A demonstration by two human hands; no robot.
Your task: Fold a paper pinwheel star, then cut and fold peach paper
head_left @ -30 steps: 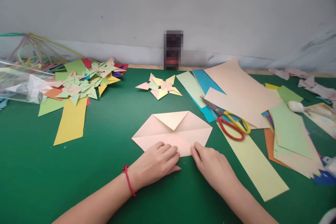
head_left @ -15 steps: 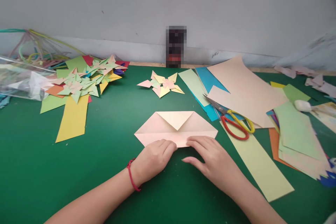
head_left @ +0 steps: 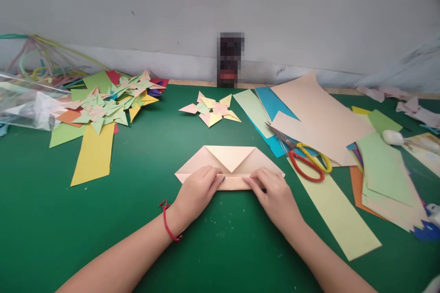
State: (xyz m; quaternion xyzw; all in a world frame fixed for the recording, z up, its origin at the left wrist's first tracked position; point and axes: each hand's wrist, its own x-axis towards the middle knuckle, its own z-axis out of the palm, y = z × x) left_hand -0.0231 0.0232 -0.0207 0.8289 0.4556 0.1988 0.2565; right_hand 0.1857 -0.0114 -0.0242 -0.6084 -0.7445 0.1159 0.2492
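Note:
A pale pink sheet of paper [head_left: 259, 161] lies in front of me, its two far corners angled and a cream triangular flap folded down at the far edge. Along the near side a narrow strip is turned up. My left hand [head_left: 199, 187] pinches that raised edge left of the middle, thumb against the strip. On the other side, my right hand [head_left: 271, 187] grips the same edge between thumb and fingers. Both hands cover parts of the near edge. A folded paper star [head_left: 220, 109] in pink, yellow and green lies beyond the sheet.
Scissors [head_left: 304, 160] with red and yellow handles rest on paper to the right, by a long pale green strip [head_left: 338, 213] and a large peach sheet [head_left: 319, 119]. Several paper stars [head_left: 103, 110] and a yellow strip [head_left: 93, 155] lie left. A dark pixelated object [head_left: 230, 59] stands against the wall.
The near edge of the pink paper has been lifted and folded up into a strip. Both hands have moved slightly forward, and my right thumb has closed onto the paper.

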